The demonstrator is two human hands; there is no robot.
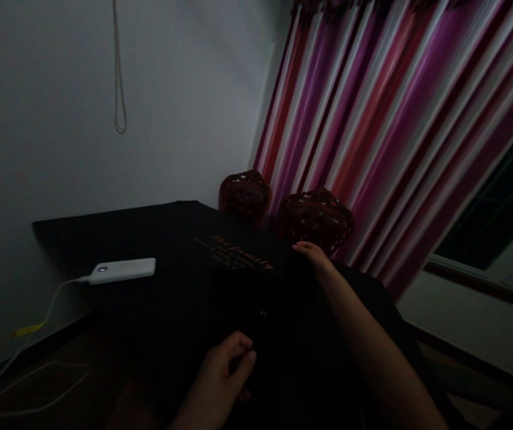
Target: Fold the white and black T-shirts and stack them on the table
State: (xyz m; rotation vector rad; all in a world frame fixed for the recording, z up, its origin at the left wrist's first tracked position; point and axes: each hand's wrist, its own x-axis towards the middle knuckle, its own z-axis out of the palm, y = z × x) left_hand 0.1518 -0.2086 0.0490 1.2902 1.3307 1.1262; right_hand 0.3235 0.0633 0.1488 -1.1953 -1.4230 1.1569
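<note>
A black box-like object stands before me, with gold lettering that starts "the family" on its top and a small pale mark on its front. Its lower edges are lost in the dark. At its far right side is my right hand, fingers stretched forward along the edge; whether they press on it is hard to tell. Nearer to me, my left hand hovers low in front of the box, loosely curled, with a gap between thumb and forefinger and nothing visible in it.
A dark-covered table extends to the left wall. On it lies a white power bank with a white cable hanging off the left edge. Two carved dark chairs stand beyond, before a striped curtain. The light is very dim.
</note>
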